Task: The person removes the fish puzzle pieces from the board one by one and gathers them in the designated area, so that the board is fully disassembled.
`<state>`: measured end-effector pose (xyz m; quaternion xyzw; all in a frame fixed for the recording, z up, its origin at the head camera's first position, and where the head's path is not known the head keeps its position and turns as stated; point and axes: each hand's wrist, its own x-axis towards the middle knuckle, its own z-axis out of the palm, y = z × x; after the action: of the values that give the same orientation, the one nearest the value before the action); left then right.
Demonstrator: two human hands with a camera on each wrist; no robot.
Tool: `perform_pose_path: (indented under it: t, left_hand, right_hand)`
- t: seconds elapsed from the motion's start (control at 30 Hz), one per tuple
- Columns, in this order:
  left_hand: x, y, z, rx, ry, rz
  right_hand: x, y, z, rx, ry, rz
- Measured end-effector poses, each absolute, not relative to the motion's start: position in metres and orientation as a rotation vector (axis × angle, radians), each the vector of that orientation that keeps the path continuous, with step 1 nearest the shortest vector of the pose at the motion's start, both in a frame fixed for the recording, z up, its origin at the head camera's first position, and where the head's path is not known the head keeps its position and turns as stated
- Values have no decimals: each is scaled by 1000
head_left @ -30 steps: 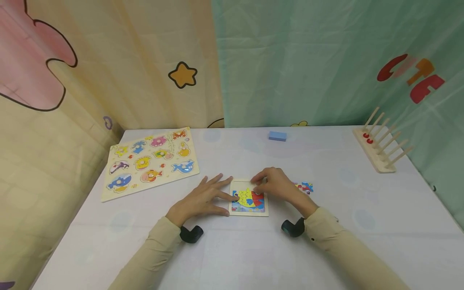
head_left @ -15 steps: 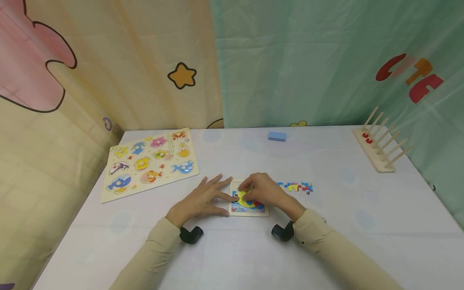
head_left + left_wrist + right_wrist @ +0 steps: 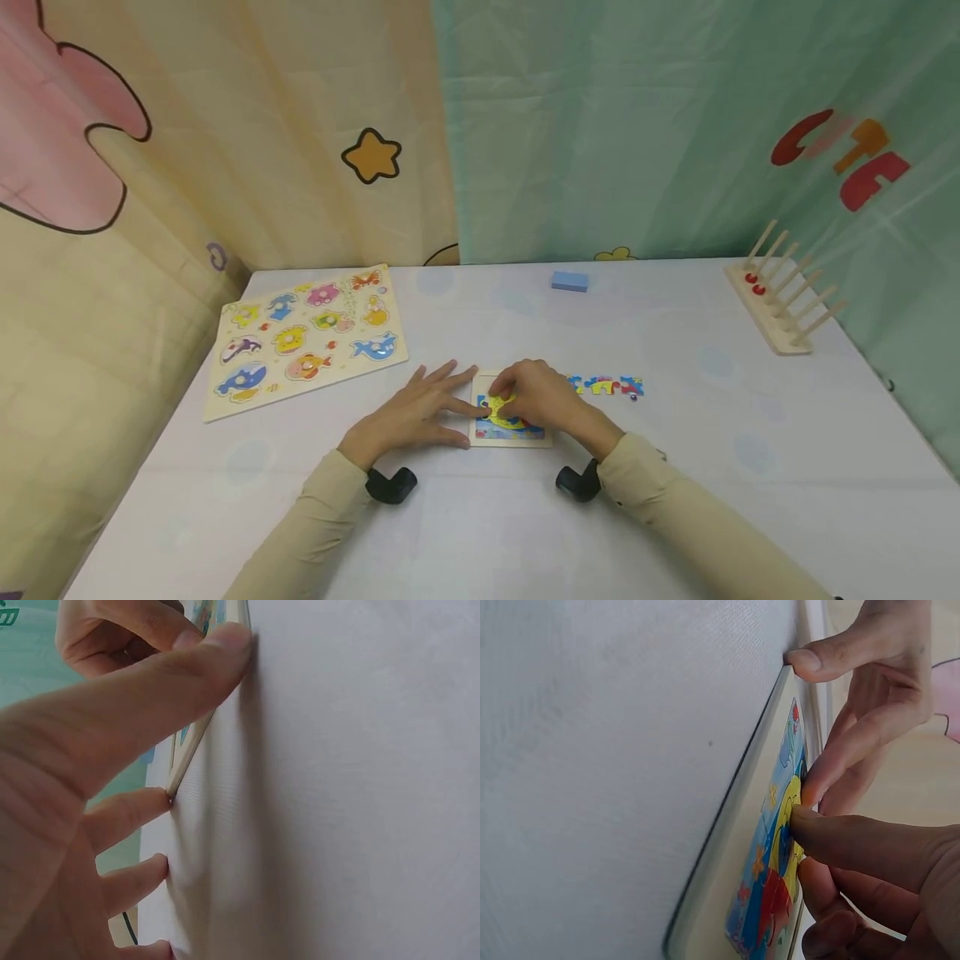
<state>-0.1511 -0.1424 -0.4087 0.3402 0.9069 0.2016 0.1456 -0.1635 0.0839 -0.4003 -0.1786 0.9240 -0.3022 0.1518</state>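
Observation:
A small square jigsaw puzzle in a pale wooden frame [image 3: 512, 442] lies mid-table, showing a yellow and red fish on blue. My left hand [image 3: 414, 417] is spread at its left side. The left thumb touches the frame's near left corner, and one finger reaches onto the picture. From the right, my right hand [image 3: 549, 402] bends over the puzzle, thumb and curled fingers pinching at a yellow puzzle piece [image 3: 793, 796]. That hand hides the upper right of the picture. Loose puzzle pieces [image 3: 602, 385] lie in a row just right of the frame.
A large wooden peg puzzle board [image 3: 307, 342] with sea animals lies at the back left. Near the rear edge sits a blue block [image 3: 570, 282]. A wooden peg stand [image 3: 768, 312] with red beads is at the right. Curtains hang behind the table.
My right hand has moved left from the red part of the puzzle to its yellow middle, uncovering more of the loose pieces. The left hand has stayed in place.

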Motion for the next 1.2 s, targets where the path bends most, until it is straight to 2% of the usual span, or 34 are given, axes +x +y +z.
perform_pose_path:
  t: [0.2, 0.37, 0.67, 1.2]
  left_hand:
    - [-154, -144, -407, 904, 2671, 609]
    - [-156, -136, -410, 838, 2750, 442]
    - [-156, -130, -409, 827, 2772, 355]
    - [-157, -126, -408, 789, 2736, 375]
  right_hand:
    - [-164, 81, -400, -477, 2647, -838]
    - [-164, 80, -399, -469, 2642, -838]
    - [-164, 82, -398, -471, 2651, -865]
    - [-156, 88, -397, -546, 2533, -1208]
